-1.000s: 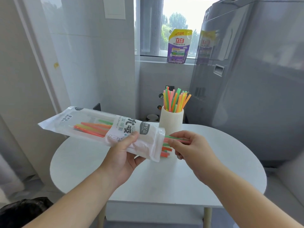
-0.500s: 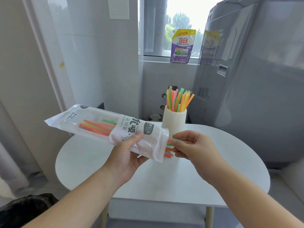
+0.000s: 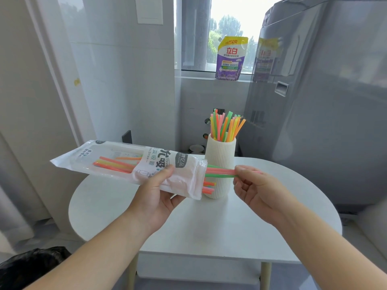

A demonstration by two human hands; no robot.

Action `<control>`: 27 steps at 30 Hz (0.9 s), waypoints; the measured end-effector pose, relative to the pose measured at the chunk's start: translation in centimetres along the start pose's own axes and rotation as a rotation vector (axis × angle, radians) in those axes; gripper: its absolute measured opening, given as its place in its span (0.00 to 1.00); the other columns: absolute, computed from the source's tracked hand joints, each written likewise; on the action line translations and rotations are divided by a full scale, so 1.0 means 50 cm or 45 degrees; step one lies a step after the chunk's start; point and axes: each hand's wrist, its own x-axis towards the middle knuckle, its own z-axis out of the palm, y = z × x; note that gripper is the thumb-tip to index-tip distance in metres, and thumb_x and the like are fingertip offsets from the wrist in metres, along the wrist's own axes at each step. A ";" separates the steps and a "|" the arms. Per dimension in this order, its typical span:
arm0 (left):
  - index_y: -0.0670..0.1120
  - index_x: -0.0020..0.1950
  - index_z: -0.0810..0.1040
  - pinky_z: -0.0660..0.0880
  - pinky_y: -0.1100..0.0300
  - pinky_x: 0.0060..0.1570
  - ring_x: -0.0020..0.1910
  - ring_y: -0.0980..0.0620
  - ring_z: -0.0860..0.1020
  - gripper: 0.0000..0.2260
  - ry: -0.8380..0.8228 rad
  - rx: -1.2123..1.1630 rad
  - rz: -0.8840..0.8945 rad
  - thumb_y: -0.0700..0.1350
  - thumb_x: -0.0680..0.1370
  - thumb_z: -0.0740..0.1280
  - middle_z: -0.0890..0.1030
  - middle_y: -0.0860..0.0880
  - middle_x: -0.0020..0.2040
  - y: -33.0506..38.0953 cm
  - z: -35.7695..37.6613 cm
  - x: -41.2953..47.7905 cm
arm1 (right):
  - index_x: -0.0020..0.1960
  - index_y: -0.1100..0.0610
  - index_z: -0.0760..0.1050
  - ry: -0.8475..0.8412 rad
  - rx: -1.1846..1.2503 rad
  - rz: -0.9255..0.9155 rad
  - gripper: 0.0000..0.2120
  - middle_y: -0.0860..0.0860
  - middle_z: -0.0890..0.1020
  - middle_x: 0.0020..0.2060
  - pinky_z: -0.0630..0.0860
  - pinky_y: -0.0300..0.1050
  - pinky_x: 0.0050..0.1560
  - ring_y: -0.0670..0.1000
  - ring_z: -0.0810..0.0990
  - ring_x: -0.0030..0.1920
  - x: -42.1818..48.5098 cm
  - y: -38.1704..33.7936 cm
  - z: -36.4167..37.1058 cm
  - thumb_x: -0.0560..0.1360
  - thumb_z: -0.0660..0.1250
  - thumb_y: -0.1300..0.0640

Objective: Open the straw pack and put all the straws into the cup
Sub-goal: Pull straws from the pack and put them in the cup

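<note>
Daylight floods in through the window, where the sky blows out to white. The room is bright and even; the cup casts only a faint, soft shadow on the table. The grey appliance shows dull reflections. Wide-angle distortion bows the walls at the left edge, and detail is slightly soft.
</note>
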 end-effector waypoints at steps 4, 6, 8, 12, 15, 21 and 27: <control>0.49 0.70 0.78 0.84 0.56 0.36 0.46 0.50 0.88 0.18 0.011 -0.008 0.003 0.43 0.80 0.70 0.89 0.47 0.53 0.003 0.003 -0.002 | 0.33 0.59 0.85 0.103 0.181 -0.014 0.12 0.52 0.79 0.30 0.77 0.36 0.31 0.47 0.78 0.28 0.001 -0.007 -0.001 0.75 0.72 0.66; 0.48 0.69 0.79 0.84 0.55 0.37 0.47 0.49 0.88 0.17 0.010 -0.014 -0.008 0.43 0.80 0.70 0.89 0.46 0.53 0.002 0.005 -0.002 | 0.40 0.61 0.84 0.104 0.277 -0.006 0.02 0.53 0.79 0.32 0.78 0.37 0.32 0.48 0.77 0.30 -0.002 -0.004 0.006 0.71 0.76 0.63; 0.48 0.69 0.79 0.85 0.55 0.38 0.48 0.49 0.88 0.17 0.004 -0.021 -0.019 0.43 0.80 0.70 0.89 0.46 0.54 0.002 0.008 -0.004 | 0.45 0.61 0.83 0.061 0.285 0.008 0.11 0.53 0.81 0.34 0.80 0.37 0.34 0.48 0.78 0.31 -0.004 0.007 0.013 0.65 0.78 0.60; 0.49 0.69 0.79 0.84 0.55 0.36 0.46 0.49 0.88 0.17 -0.005 -0.031 -0.025 0.43 0.80 0.70 0.89 0.46 0.53 0.001 0.012 -0.007 | 0.42 0.59 0.87 -0.017 0.232 0.039 0.08 0.53 0.81 0.35 0.80 0.38 0.35 0.47 0.78 0.32 -0.010 0.031 0.032 0.66 0.78 0.56; 0.48 0.69 0.79 0.83 0.57 0.35 0.44 0.51 0.88 0.16 -0.015 -0.016 -0.029 0.43 0.80 0.70 0.89 0.47 0.51 -0.002 0.014 -0.009 | 0.44 0.58 0.88 -0.047 0.144 0.025 0.08 0.53 0.82 0.35 0.81 0.38 0.37 0.47 0.78 0.33 -0.013 0.038 0.044 0.69 0.76 0.54; 0.48 0.70 0.79 0.83 0.57 0.34 0.43 0.51 0.88 0.18 -0.030 0.009 -0.036 0.43 0.80 0.70 0.89 0.47 0.50 -0.007 0.017 -0.012 | 0.55 0.63 0.84 0.040 0.109 -0.060 0.11 0.53 0.84 0.39 0.80 0.37 0.36 0.46 0.77 0.34 -0.011 0.037 0.057 0.74 0.74 0.59; 0.49 0.66 0.80 0.83 0.57 0.34 0.42 0.52 0.88 0.14 -0.040 0.010 -0.038 0.43 0.80 0.70 0.89 0.47 0.49 -0.007 0.020 -0.013 | 0.54 0.63 0.83 0.006 0.217 -0.082 0.07 0.54 0.87 0.41 0.81 0.37 0.38 0.47 0.84 0.36 -0.008 0.035 0.056 0.76 0.72 0.62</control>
